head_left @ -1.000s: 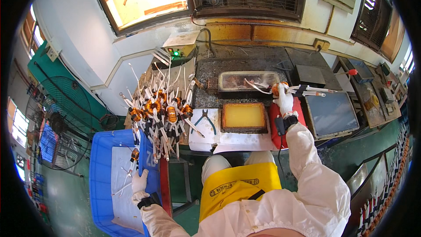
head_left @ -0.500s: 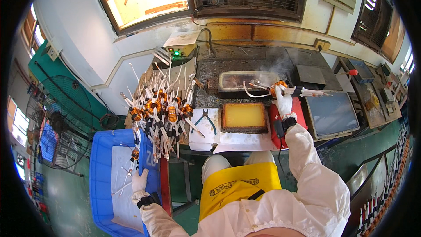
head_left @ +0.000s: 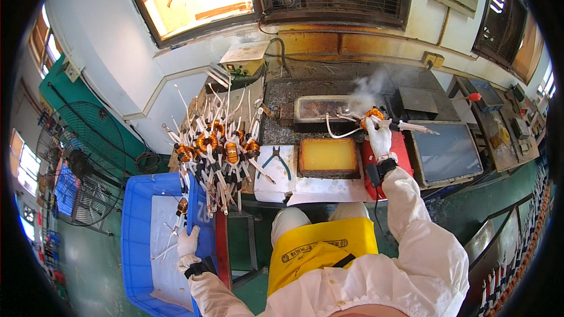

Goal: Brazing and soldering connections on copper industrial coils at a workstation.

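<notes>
My right hand (head_left: 379,137), in a white glove, grips a copper-wound coil (head_left: 372,115) with white-sleeved leads. Some leads point left to the right end of a long metal-rimmed pot (head_left: 305,105), where smoke rises; others stick out to the right. Smoke hides the lead tips, so contact with the pot's contents cannot be made out. At the lower left my gloved left hand (head_left: 188,243) is closed around the leads of a second coil (head_left: 183,206), held over a blue bin (head_left: 132,246).
Many coils with leads (head_left: 220,147) are heaped left of the pot. Pliers (head_left: 275,164) lie beside a tray of yellow material (head_left: 326,155). Right of the red block (head_left: 399,149) is a grey-surfaced tray (head_left: 449,152). A control box (head_left: 245,61) stands behind; a fan (head_left: 79,164) stands left.
Smoke over the pot's right end has thickened. The leads right of my right hand have tilted slightly downward. The green light on the control box has dimmed. My left hand has barely moved.
</notes>
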Demonstrator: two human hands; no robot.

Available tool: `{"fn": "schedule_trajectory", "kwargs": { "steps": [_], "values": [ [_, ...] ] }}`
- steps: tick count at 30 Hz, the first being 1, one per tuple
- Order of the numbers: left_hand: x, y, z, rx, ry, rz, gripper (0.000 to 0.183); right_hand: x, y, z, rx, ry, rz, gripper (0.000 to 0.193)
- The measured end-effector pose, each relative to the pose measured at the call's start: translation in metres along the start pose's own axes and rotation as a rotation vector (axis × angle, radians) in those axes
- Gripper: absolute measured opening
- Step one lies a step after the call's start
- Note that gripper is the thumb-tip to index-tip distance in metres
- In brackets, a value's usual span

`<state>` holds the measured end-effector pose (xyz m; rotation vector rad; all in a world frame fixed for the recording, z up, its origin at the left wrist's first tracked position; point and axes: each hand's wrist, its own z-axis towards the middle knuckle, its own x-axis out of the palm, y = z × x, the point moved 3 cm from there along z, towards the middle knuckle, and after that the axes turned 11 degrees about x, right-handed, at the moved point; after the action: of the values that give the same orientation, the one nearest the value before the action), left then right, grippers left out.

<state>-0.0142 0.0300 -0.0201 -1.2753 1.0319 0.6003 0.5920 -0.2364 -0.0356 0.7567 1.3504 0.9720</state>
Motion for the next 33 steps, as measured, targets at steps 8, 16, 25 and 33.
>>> {"fn": "schedule_trajectory", "kwargs": {
  "steps": [8, 16, 25, 33],
  "values": [
    [-0.001, 0.0, -0.001, 0.006, -0.009, 0.033, 0.048, 0.003, 0.001, -0.003, 0.054, -0.017, -0.101, 0.041],
    [-0.001, 0.004, -0.002, 0.006, -0.025, 0.016, 0.048, -0.002, 0.017, -0.014, 0.02, -0.04, -0.066, 0.065],
    [-0.003, -0.002, -0.003, -0.003, -0.031, 0.037, 0.049, 0.005, 0.0, -0.001, 0.005, -0.057, -0.142, 0.068],
    [0.0, 0.002, -0.003, -0.019, -0.023, 0.038, 0.048, 0.002, 0.007, -0.008, 0.002, -0.051, -0.062, 0.06]
  ]
}}
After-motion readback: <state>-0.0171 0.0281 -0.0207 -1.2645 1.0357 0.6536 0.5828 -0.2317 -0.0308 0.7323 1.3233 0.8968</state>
